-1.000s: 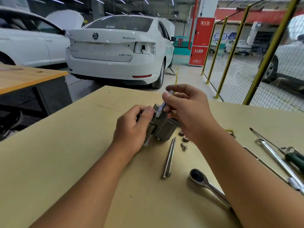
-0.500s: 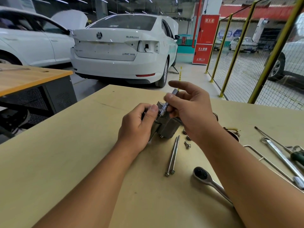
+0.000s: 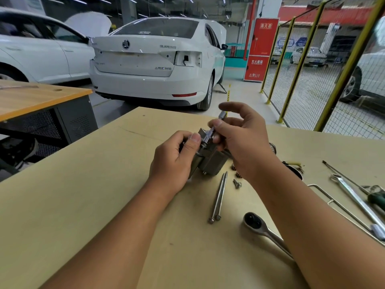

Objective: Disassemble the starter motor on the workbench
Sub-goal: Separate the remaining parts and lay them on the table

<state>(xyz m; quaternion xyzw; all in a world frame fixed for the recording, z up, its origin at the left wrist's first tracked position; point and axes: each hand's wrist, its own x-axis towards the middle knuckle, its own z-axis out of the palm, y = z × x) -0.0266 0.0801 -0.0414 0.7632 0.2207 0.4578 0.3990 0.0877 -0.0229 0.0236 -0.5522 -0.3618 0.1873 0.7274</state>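
The starter motor [image 3: 210,159] is gripped on the workbench [image 3: 83,205] by the left hand [image 3: 173,161], while a small socket driver [image 3: 212,129] on top is pinched by the right hand [image 3: 243,140]

Grey metal starter motor housing [image 3: 210,161], blocky with rounded body, stands on tan wooden bench [image 3: 87,195], partly hidden behind hands. Slim silver shaft-like tool or bolt [image 3: 212,130] rises tilted from its top, knurled end uppermost. Two long silver through-bolts [image 3: 217,198] lie side by side on bench just in front of housing, heads toward viewer. Short screw [image 3: 237,183] and small copper-toothed gears [image 3: 237,173] lie beside them
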